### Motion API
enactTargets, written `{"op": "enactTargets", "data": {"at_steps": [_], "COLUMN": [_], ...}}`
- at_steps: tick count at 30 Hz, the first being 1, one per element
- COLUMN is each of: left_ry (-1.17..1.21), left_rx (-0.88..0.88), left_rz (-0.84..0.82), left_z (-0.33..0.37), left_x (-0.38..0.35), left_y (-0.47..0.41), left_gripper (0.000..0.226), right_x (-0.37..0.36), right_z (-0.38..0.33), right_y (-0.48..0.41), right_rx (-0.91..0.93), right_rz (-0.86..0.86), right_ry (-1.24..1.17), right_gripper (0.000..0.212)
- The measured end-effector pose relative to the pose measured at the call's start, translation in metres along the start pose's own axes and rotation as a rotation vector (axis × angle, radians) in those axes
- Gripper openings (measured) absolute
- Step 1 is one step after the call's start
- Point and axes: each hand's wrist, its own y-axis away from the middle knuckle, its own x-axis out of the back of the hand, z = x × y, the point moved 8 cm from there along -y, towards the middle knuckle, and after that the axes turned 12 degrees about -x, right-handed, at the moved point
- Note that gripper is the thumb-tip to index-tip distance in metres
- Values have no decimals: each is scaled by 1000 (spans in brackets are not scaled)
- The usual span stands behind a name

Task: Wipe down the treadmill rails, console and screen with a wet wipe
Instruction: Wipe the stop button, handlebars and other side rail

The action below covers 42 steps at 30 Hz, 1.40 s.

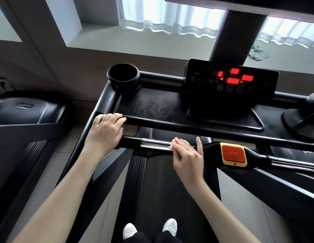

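I stand on a black treadmill. My right hand [187, 154] presses a small white wet wipe [171, 145] onto the front crossbar handle [152, 143], over its shiny metal sensor section. Most of the wipe is hidden under my fingers. My left hand [107, 128] rests on the front left edge of the console tray [152, 106], fingers curled over the rim. The tray surface shows damp streaks. The console panel [230, 81] glows with red digits. The large screen's underside [240, 2] shows at the top edge on a thick black post.
A round cup holder [123, 75] sits at the tray's left corner, another holder [308, 109] at the right. An orange stop button [233, 153] sits on the crossbar right of my right hand. A second treadmill [26, 109] stands to the left. Curtained windows lie ahead.
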Motion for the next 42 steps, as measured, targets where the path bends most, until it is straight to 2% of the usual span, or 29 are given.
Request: {"op": "enactTargets", "data": {"at_steps": [3, 6, 9, 11, 15, 17, 20, 22, 27, 31, 33, 36, 39, 42], "left_ry": [-6, 2, 3, 0, -4, 0, -8, -10, -11, -27, -38, -37, -27, -19], "left_rx": [4, -4, 0, -3, -4, -8, -16, -20, -21, -32, -35, -39, -38, -36], "left_rz": [-4, -5, 3, 2, -9, -11, -6, 0, -9, 6, 7, 4, -9, -28], "left_z": [0, 1, 1, 1, 1, 1, 1, 1, 3, 3, 4, 4, 5, 6], "left_x": [0, 0, -1, -2, -2, -2, -1, 0, 1, 1, 2, 2, 2, 1], "left_y": [1, 1, 2, 2, 1, 1, 1, 1, 1, 1, 1, 1, 1, 2], "left_gripper": [38, 38, 37, 38, 38, 38, 36, 33, 37, 32, 34, 31, 31, 38], "right_x": [-23, -18, -3, -10, -35, -28, -14, -19, -40, -25, -31, -50, -49, -34], "right_z": [-34, -29, -3, -10, -52, -44, -16, -24, -61, -29, -35, -65, -68, -46], "right_y": [1, 7, 2, -5, 3, 6, 2, -4, 3, -1, -8, -9, 1, 1], "right_rx": [103, 205, 94, 14, 178, 223, 107, 30, 198, 65, -8, 43, 161, 88], "right_rz": [-60, -51, -9, -31, -98, -86, -44, -56, -120, -86, -115, -192, -183, -117], "right_ry": [-54, -28, -4, -10, -34, -27, -15, -27, -49, -29, -35, -68, -49, -52], "right_gripper": [11, 14, 13, 11, 12, 15, 13, 11, 11, 10, 11, 10, 14, 10]}}
